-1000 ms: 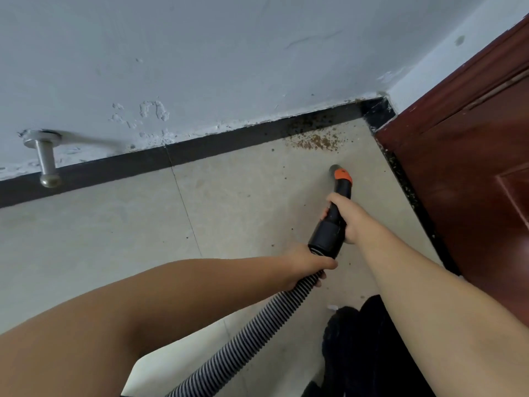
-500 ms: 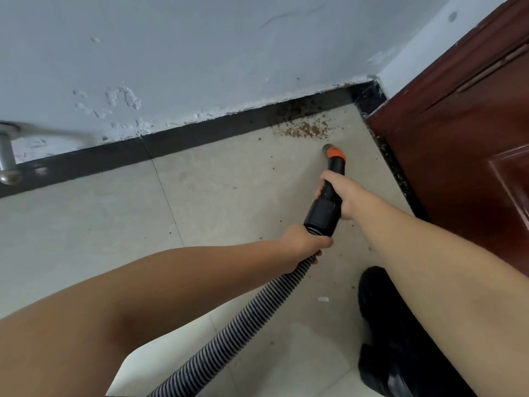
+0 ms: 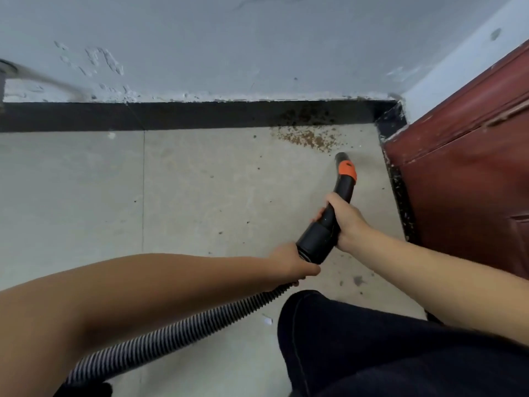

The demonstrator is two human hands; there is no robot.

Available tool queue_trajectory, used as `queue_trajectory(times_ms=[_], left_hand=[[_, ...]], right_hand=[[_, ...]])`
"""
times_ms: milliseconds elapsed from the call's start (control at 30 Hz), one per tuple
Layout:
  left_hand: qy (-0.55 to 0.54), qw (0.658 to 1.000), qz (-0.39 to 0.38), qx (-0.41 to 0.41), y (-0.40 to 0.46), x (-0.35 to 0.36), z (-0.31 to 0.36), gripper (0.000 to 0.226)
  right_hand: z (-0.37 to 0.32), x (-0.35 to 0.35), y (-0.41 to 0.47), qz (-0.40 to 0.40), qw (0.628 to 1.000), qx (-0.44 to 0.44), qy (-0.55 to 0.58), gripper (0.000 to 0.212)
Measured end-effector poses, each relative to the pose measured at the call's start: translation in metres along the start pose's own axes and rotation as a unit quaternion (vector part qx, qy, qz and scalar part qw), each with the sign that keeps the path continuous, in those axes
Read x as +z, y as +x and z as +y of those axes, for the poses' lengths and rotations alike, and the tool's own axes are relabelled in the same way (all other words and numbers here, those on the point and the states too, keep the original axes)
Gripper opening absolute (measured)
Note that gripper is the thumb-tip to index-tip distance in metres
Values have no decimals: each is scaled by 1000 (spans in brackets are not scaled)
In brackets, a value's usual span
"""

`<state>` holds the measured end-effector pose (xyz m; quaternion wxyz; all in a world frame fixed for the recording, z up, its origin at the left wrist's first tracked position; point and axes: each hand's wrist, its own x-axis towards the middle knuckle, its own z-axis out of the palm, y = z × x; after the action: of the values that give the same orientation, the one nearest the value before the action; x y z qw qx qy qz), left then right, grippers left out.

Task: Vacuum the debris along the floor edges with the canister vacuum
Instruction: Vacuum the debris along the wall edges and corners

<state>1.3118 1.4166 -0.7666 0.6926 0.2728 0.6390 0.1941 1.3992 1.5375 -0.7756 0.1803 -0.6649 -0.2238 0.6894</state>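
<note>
A patch of brown debris (image 3: 309, 138) lies on the beige floor against the black baseboard (image 3: 200, 116), near the corner by the door. The black vacuum nozzle (image 3: 342, 181) with an orange collar points at it, its tip a short way from the patch's right edge. My right hand (image 3: 345, 222) grips the nozzle's black handle. My left hand (image 3: 292, 265) holds the ribbed grey hose (image 3: 183, 330) just behind the black cuff. The hose runs off to the bottom left. The canister is out of view.
A dark red door (image 3: 469, 179) stands at the right, with specks of debris along its bottom edge (image 3: 400, 196). My dark trouser leg (image 3: 372, 348) fills the bottom right. A metal door stop (image 3: 4, 73) sticks out of the wall at far left. Small specks dot the floor tiles.
The view has turned so the baseboard now runs level. The nozzle tip has come closer to the debris patch. My leg has moved up into the bottom right.
</note>
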Motion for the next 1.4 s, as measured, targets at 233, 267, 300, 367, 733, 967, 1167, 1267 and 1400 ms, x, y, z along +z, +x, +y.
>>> queue_trajectory(times_ms=[233,267,300,367,733,967,1167,1267,1400], left_hand=[[-17,997,75,-7,-4,4,-2,24],[-23,997,78,-6,-6,4,-2,22],[-29,996,82,-7,-8,2,0,20],[-42,995,87,-15,-11,-2,2,18],[-152,985,81,-21,-40,9,-31,19],[-151,980,128,-33,-68,41,-71,22],[-158,975,155,-30,-62,21,-66,19],[-158,977,142,-10,-55,1,-53,19],[-158,974,163,6,-44,-22,-37,14]], right_hand=[[-2,17,-2,-51,998,-8,-37,14],[-4,19,-3,-56,997,-2,-45,13],[-7,22,-4,-60,997,1,-52,13],[-11,29,-5,-67,995,1,-70,13],[12,50,-26,-92,980,15,-176,13],[55,44,-51,-134,962,14,-236,14],[48,62,-43,-142,967,12,-209,14],[34,73,-33,-128,975,14,-180,15],[14,97,-23,-137,976,17,-166,15]])
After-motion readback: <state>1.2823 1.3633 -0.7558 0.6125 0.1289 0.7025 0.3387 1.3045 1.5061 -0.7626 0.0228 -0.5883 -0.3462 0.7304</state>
